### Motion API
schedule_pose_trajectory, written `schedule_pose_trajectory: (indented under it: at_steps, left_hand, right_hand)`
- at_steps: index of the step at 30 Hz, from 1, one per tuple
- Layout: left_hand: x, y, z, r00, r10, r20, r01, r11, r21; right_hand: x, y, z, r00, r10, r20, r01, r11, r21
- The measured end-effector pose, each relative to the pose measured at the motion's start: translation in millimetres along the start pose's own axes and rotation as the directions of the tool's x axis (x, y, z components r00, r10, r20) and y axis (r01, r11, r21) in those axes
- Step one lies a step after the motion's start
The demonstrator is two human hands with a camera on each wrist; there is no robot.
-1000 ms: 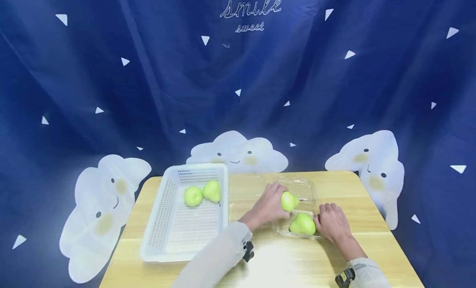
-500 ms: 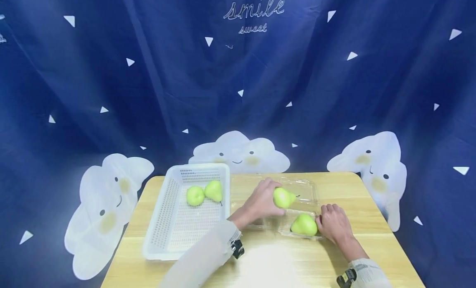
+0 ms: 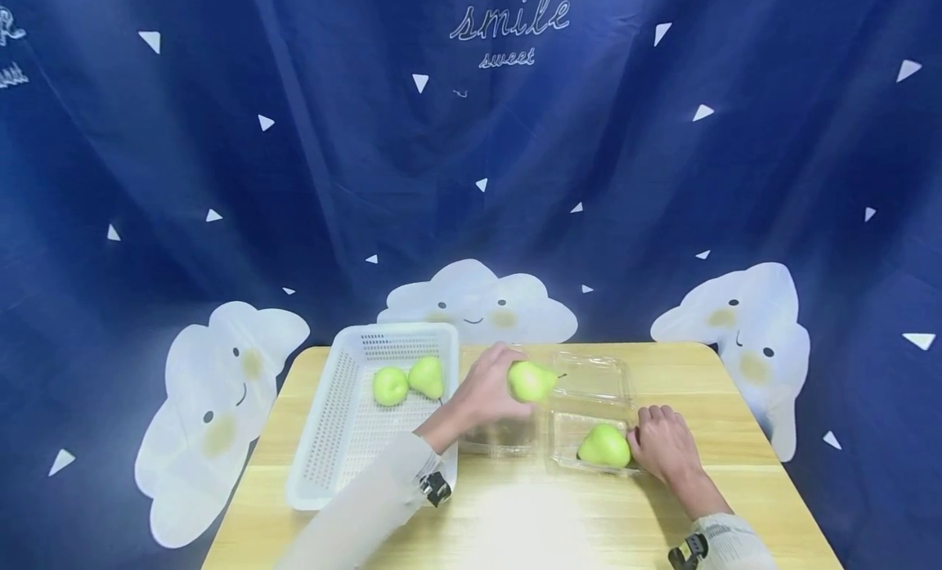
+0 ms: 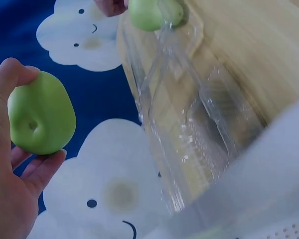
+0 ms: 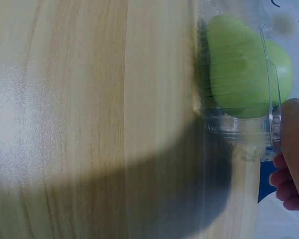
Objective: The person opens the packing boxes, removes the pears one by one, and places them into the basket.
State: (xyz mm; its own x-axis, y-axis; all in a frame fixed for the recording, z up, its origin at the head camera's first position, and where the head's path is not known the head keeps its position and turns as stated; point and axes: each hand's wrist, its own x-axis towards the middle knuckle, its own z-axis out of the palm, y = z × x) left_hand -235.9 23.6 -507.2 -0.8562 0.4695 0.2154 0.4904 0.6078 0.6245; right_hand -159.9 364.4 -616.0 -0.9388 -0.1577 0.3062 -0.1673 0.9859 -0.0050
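My left hand [image 3: 489, 386] grips a green pear [image 3: 531, 381] by its rounded end, stem pointing right, above a clear plastic clamshell box [image 3: 500, 450]. In the left wrist view, thumb and fingers wrap the sides of this pear [image 4: 42, 114]. To the right lies a second clear clamshell box [image 3: 565, 439], its lid [image 3: 592, 374] folded back. One pear [image 3: 605, 446] rests inside it. My right hand [image 3: 662, 443] holds the right rim of that box, and the right wrist view shows thumb and curled fingers at the rim [image 5: 275, 122].
A white perforated basket [image 3: 312, 447] stands on the left of the wooden table [image 3: 515, 529], with two green pears [image 3: 390, 386] near its back right corner. The left box sits close beside the basket. A blue curtain [image 3: 471, 161] hangs behind the table.
My left hand has carried the pear leftward, from over the right box to above the left one. The right hand stays at the box rim. The head view has shifted slightly.
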Motion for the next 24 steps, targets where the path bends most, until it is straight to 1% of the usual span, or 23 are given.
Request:
schedule_pose_trajectory:
  at_steps: [7, 11, 14, 18, 24]
  left_hand:
    - [-7.5, -17.1, -19.6, 0.998, -0.023, -0.051, 0.023, 1.0, -0.002]
    - [-13.3, -28.2, -32.8, 0.995, -0.058, -0.085, 0.057, 0.998, -0.003]
    - [-18.3, -39.2, -42.8, 0.989, -0.091, -0.117, 0.091, 0.996, -0.007]
    - [-25.3, -56.8, -54.6, 0.979, -0.129, -0.156, 0.13, 0.992, -0.005]
    - [-36.6, -79.8, -68.3, 0.969, -0.169, -0.181, 0.175, 0.985, 0.016]
  right_hand:
    - [0.9, -1.4, 1.5, 1.0, -0.006, 0.001, 0.006, 1.0, -0.004]
    - [0.9, -2.9, 0.9, 1.0, -0.009, -0.006, 0.009, 1.0, -0.004]
    - [1.2, -3.5, 1.1, 1.0, -0.011, -0.01, 0.011, 1.0, -0.006]
    - [1.2, -4.0, -0.1, 1.0, -0.003, 0.005, 0.003, 1.0, -0.005]
    - [-0.4, -3.2, -2.9, 1.0, 0.012, 0.022, -0.012, 1.0, -0.005]
